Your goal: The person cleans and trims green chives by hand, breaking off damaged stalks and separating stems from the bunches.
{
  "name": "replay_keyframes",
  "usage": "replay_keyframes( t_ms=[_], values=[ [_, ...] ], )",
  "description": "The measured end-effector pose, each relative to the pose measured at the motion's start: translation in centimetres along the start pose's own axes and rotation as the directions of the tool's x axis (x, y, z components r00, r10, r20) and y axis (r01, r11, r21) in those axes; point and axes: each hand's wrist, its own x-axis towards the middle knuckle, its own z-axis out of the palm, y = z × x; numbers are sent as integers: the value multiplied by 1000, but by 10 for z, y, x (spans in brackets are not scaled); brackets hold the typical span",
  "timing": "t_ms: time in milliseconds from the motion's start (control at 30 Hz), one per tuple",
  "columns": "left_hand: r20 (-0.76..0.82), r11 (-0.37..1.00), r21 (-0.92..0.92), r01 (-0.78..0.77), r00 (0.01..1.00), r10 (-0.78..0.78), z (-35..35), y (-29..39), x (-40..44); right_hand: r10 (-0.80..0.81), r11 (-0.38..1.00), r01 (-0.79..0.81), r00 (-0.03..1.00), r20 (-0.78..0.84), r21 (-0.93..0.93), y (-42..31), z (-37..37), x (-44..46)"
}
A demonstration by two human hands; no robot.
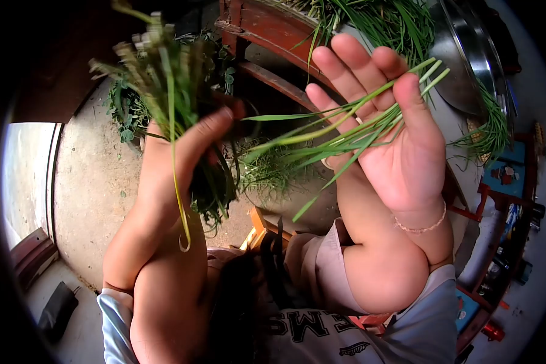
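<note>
Clamping the left grip [187,148] around the bunch [168,91] — seemingly to hold its stems together. Supporting loose stalks [297,138] across the right palm [399,161], fingers apart, likely to spread them without crushing. With more greens [388,23] beside the bowl [452,76], within reach.

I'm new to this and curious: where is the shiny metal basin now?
In the head view, the metal basin sits at the upper right, beyond the right hand and just right of the heaped green stalks.
</note>
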Motion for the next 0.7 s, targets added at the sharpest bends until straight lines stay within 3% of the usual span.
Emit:
replay_keyframes(
  t_ms=[100,167,400,433,467,533,567,600,633,700],
  values=[
    [-119,996,-30,-81,990,77,-1,-1,3,47,998,-46,999,10,-40,4,2,-2],
    [-206,975,13,-221,954,219,6,5,-2,75,996,-74,997,5,-55,7,4,-3],
    [-320,922,97,-376,865,387,-6,9,7,175,980,-184,979,-109,-77,15,19,-4],
    [-230,925,-39,-378,904,360,-19,6,9,198,976,-205,976,-91,-71,16,20,-4],
    [-229,925,-38,-377,905,360,-32,6,12,220,972,-225,973,-72,-66,16,21,-5],
    [-48,773,-476,-419,890,453,-52,9,15,248,967,-253,964,-96,-42,18,24,-5],
    [-468,821,-278,-498,817,337,-57,19,13,267,962,-271,958,-104,-32,18,24,-5],
    [-565,789,-72,-610,677,472,-62,27,15,284,957,-288,952,-114,-21,18,24,-5],
    [-440,723,-203,-660,721,535,-93,29,16,281,958,-285,953,-116,-20,18,24,-5],
    [-611,701,-243,-671,667,426,-123,35,12,284,957,-288,954,-99,-34,17,24,-4]
  ],
)
